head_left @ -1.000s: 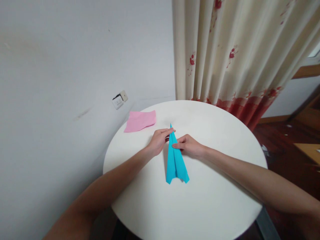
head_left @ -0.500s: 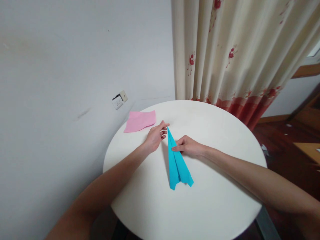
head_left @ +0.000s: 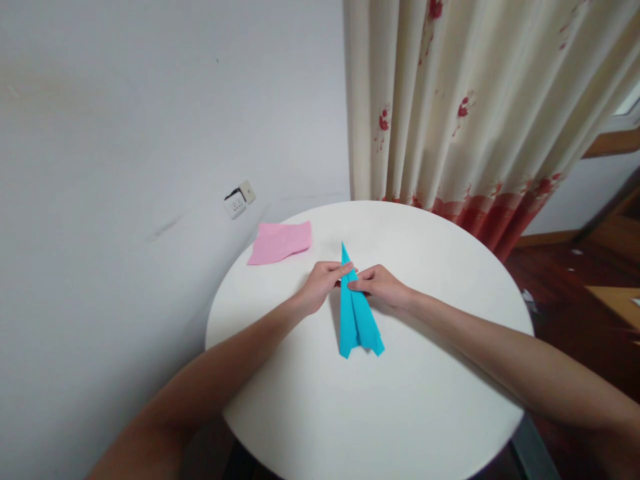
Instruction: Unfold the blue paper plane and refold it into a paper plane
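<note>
A blue paper airplane [head_left: 361,323] points away from me above the white round table [head_left: 425,400], its narrow nose at the far end and its notched tail toward me. My left hand [head_left: 326,281] pinches it from the left, a short way behind the nose. From the right, my right hand [head_left: 381,285] grips it slightly nearer to me, thumb on top along the centre fold. The fingers beneath the paper are partly hidden on both sides.
A pink sheet of paper [head_left: 281,243] lies at the table's far left, by the wall. A wall socket [head_left: 235,205] is above it. Behind the table hangs a cream curtain [head_left: 425,120] with red flowers. A wooden piece of furniture [head_left: 617,303] stands at the right.
My left hand has moved from the nose tip back onto the airplane's body and closed on it. The airplane has shifted slightly away from me, with my right hand still holding it.
</note>
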